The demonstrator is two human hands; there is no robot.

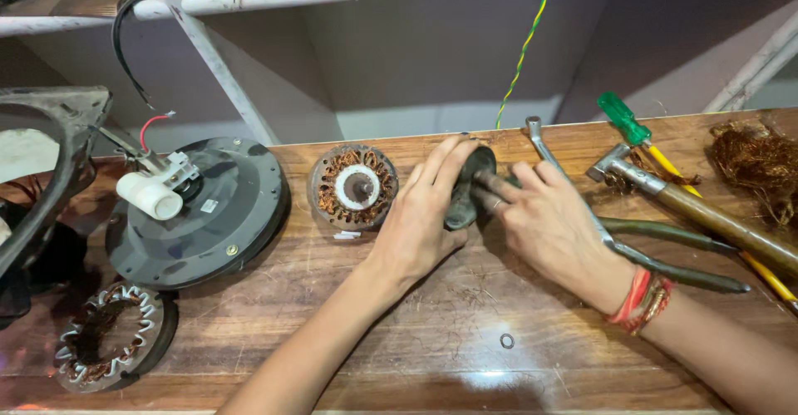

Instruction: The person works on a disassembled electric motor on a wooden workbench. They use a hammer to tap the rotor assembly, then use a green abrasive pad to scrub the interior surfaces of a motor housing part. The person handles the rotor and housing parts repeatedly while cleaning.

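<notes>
Your left hand [416, 220] and right hand [544, 224] both pinch that dark round cap [467, 186]; slip, and it'll knock the wound stator [355, 187].

Repair workshop: copper-wound stator [357, 186], hammer [690, 203], pliers [665, 253], worn bench [432, 332].

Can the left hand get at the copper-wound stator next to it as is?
Probably yes. The left hand lies just right of the wound stator, with bare bench between them, but it is now on the dark round part.

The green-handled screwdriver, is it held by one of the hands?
No, the green-handled screwdriver lies on the wooden bench, apart from both hands.
</notes>
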